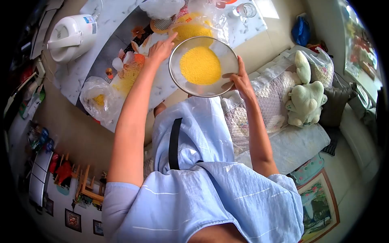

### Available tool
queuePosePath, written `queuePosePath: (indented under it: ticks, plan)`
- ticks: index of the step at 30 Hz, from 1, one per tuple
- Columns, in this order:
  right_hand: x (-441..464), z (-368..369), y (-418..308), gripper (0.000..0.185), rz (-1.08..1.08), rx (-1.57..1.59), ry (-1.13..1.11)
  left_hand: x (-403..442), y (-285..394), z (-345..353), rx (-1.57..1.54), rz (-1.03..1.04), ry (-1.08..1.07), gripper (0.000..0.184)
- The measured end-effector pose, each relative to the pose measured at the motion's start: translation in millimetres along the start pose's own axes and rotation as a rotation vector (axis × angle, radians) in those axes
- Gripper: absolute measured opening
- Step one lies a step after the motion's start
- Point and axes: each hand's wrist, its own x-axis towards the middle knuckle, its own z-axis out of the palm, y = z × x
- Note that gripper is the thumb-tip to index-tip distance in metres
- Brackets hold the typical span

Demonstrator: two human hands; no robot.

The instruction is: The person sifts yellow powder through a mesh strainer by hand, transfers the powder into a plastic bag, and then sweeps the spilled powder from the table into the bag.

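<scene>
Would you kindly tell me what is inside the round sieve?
Fine yellow grains form a round patch on the sieve mesh; the part beneath them is covered and cannot be seen.

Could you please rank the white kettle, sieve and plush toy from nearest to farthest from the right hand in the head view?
1. Sieve: held in the right hand.
2. Plush toy: to the right, on the sofa.
3. White kettle: far left.
</scene>
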Motion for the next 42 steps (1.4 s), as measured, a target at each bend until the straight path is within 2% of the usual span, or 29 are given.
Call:
queuePosePath:
  ticks: [4, 7, 9, 12, 14, 16, 19, 22, 24, 25, 26, 27, 28, 30, 31, 32, 34, 38, 42]
  plan:
    - [28, -4, -13, 0.087, 0.155, -0.03, -0.027, 31, 24, -28, 0.085, -0.072, 0.018, 0.041]
    - [54, -9, -11, 0.085, 0.145, 0.039, -0.081, 49, 5, -26, 0.183, -0.115, 0.027, 0.03]
    - [69, -12, -15, 0.082, 0.261, 0.054, -0.166, 49, -6, -22, 0.232, -0.123, 0.002, 0.027]
    - [86, -12, -27, 0.075, 0.285, 0.034, -0.198, 38, -17, -14, 0.246, -0.136, 0.024, 0.018]
    - [105, -15, -26, 0.071, 0.285, 0.026, -0.201, 31, -25, -7, -0.091, 0.194, 0.371, 0.019]
    - [114, -18, -31, 0.066, 0.293, 0.016, -0.201, 25, -2, -25, -0.091, 0.147, 0.35, 0.023]
    - [122, -27, -42, 0.057, 0.289, -0.011, -0.251, 31, 21, -25, -0.165, 0.243, 0.375, 0.029]
    - [127, -34, -46, 0.057, 0.354, -0.061, -0.243, 53, 45, -15, -0.125, 0.299, 0.52, 0.038]
    - [131, -40, -46, 0.056, 0.367, -0.051, -0.278, 64, 59, -11, 0.091, 0.438, 0.6, 0.035]
    - [132, -42, -44, 0.055, 0.379, -0.025, -0.315, 68, 65, -11, 0.084, 0.435, 0.602, 0.035]
    - [132, -44, -43, 0.055, 0.383, -0.031, -0.313, 73, 71, -12, 0.134, 0.449, 0.516, 0.031]
    - [132, -44, -45, 0.053, 0.401, -0.059, -0.273, 78, 74, -17, 0.186, 0.463, 0.431, 0.026]
    - [131, -41, -50, 0.051, 0.418, -0.085, -0.232, 83, 74, -24, 0.184, 0.461, 0.433, 0.026]
    - [126, -38, -63, 0.057, 0.393, -0.095, -0.224, 95, 72, -37, -0.322, 0.302, 0.545, 0.017]
    - [121, -39, -67, 0.062, 0.368, -0.106, -0.216, 95, 70, -53, -0.368, 0.353, 0.656, 0.014]
    - [124, -42, -68, 0.062, 0.372, -0.105, -0.212, 88, 65, -67, -0.428, 0.304, 0.551, 0.014]
    - [138, -46, -76, 0.07, 0.43, -0.112, -0.288, 90, 62, -73, -0.375, 0.333, 0.563, 0.016]
    - [150, -54, -94, 0.062, 0.313, -0.193, -0.327, 77, 63, -83, -0.353, 0.361, 0.566, 0.015]
    - [155, -42, -84, 0.058, 0.327, -0.195, -0.265, 66, 68, -83, -0.365, 0.291, 0.55, 0.015]
